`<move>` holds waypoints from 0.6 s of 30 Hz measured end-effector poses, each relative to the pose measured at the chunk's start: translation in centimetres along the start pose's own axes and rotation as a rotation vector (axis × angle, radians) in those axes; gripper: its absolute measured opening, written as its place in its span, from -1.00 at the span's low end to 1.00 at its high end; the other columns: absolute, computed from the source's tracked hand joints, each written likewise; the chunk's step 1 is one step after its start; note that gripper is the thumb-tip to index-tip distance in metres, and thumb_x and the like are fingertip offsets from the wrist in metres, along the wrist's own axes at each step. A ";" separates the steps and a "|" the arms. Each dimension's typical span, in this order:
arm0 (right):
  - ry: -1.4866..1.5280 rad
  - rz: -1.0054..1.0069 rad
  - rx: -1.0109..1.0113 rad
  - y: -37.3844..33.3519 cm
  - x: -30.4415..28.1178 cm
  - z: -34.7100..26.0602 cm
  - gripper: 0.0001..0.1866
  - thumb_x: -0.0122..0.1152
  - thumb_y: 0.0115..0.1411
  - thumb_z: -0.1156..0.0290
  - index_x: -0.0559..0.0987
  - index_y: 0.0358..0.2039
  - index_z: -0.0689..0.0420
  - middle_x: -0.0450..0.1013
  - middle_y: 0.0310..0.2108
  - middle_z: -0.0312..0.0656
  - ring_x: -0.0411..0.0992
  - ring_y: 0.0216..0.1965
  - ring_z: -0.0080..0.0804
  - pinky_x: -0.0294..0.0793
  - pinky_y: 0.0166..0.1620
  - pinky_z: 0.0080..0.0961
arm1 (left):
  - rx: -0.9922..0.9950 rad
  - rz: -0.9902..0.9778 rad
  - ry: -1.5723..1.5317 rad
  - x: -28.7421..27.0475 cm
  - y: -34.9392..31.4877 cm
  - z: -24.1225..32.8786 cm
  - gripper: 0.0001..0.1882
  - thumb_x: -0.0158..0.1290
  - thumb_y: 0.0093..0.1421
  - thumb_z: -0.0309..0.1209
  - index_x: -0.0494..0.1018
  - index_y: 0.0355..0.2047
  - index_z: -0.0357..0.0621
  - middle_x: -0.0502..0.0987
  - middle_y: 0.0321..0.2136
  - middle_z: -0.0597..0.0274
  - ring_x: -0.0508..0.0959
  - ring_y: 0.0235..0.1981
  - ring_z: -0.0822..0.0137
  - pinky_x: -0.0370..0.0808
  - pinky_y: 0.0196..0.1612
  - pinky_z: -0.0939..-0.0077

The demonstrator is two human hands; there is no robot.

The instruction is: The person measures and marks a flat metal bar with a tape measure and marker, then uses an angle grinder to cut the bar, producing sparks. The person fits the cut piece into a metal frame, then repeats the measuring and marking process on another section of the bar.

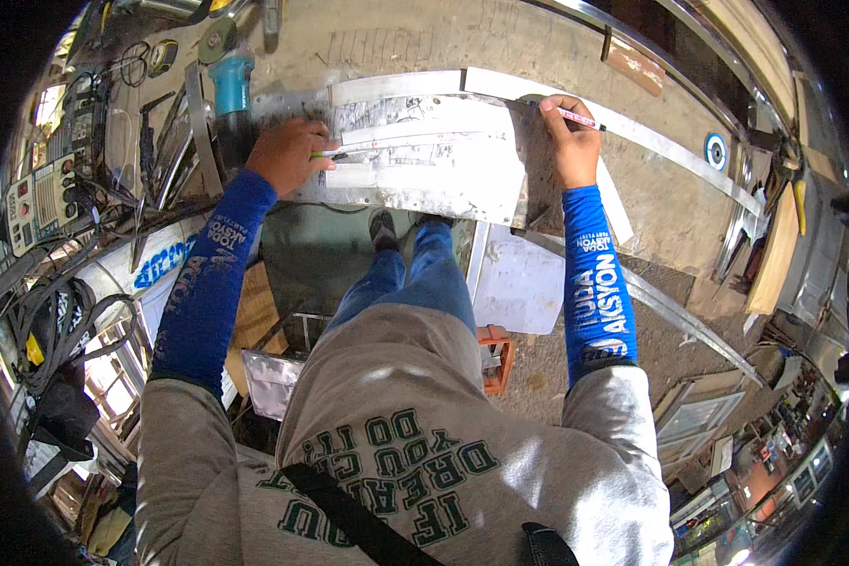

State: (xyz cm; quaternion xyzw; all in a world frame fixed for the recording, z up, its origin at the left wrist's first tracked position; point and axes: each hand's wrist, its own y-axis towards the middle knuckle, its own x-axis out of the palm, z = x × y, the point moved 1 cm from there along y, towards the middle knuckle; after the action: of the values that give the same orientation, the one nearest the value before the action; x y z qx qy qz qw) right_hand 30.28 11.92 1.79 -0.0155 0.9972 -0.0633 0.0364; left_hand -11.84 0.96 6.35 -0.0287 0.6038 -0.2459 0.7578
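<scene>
My left hand (288, 158) rests at the left end of a pale, marked metal plate (424, 179), its fingers closed on a slim green-ended stick (326, 154) that lies across the plate. My right hand (573, 141) is closed on a marker (576, 117) with a white and pink barrel, just beyond the plate's right end. Along the plate's far side runs a short flat metal strip (396, 86). A longer flat metal strip (670, 143) starts beside it and stretches to the right, passing by my right hand. The marker's far end is near that strip.
A teal angle grinder (231, 87) lies just beyond my left hand. Farther left are a tape measure (163, 57), a welding machine (42, 203) and coiled black cables (61, 330). A blue-and-white tape roll (715, 151) sits at right on the workbench (538, 42). An orange crate (496, 360) stands below.
</scene>
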 end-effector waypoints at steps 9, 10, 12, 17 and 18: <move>-0.139 -0.299 -0.149 3.4 1.6 -1.1 -0.92 0.30 0.17 0.53 0.68 -0.30 0.19 0.65 -0.34 -0.29 0.56 -0.27 -0.57 0.54 -0.15 -0.57 | -0.054 -0.003 0.024 0.2 0.6 0.4 -0.76 0.25 0.25 -0.15 0.76 -0.18 0.08 0.66 -0.11 0.32 0.62 -0.06 0.12 0.63 -0.01 0.13; -0.130 -0.336 -0.154 3.9 1.8 -0.5 -0.92 0.30 0.18 0.53 0.68 -0.31 0.19 0.65 -0.34 -0.29 0.56 -0.28 -0.57 0.54 -0.16 -0.57 | -0.059 -0.010 0.026 0.0 0.7 0.5 -0.77 0.25 0.25 -0.16 0.75 -0.18 0.07 0.66 -0.12 0.32 0.62 -0.07 0.13 0.63 -0.01 0.13; -0.103 -0.409 -0.158 4.1 2.2 -0.2 -0.95 0.30 0.16 0.53 0.67 -0.35 0.20 0.64 -0.36 -0.30 0.55 -0.30 -0.57 0.53 -0.19 -0.57 | -0.023 -0.003 0.037 -0.1 0.8 0.3 -0.78 0.25 0.26 -0.18 0.75 -0.18 0.07 0.66 -0.14 0.33 0.62 -0.08 0.14 0.64 -0.02 0.13; -0.297 -0.533 -0.256 3.1 2.3 -1.1 -0.98 0.37 0.11 0.53 0.69 -0.41 0.15 0.63 -0.37 -0.28 0.52 -0.26 -0.46 0.50 -0.09 -0.46 | -0.017 0.026 0.074 -0.3 0.5 0.7 -0.81 0.25 0.28 -0.20 0.75 -0.20 0.07 0.67 -0.16 0.36 0.63 -0.09 0.17 0.65 -0.03 0.15; -0.362 -0.549 -0.328 2.8 2.6 -1.5 -0.98 0.39 0.10 0.53 0.70 -0.41 0.14 0.62 -0.38 -0.27 0.51 -0.25 -0.43 0.49 -0.07 -0.44 | -0.021 0.021 0.078 -0.1 0.6 0.5 -0.81 0.25 0.28 -0.20 0.75 -0.20 0.07 0.67 -0.16 0.37 0.63 -0.09 0.17 0.65 -0.02 0.15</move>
State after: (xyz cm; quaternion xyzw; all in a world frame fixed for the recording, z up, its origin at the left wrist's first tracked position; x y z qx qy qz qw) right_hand 27.54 14.81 2.76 -0.2989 0.9302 0.0937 0.1912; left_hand -11.17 1.37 6.37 -0.0207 0.6356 -0.2323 0.7359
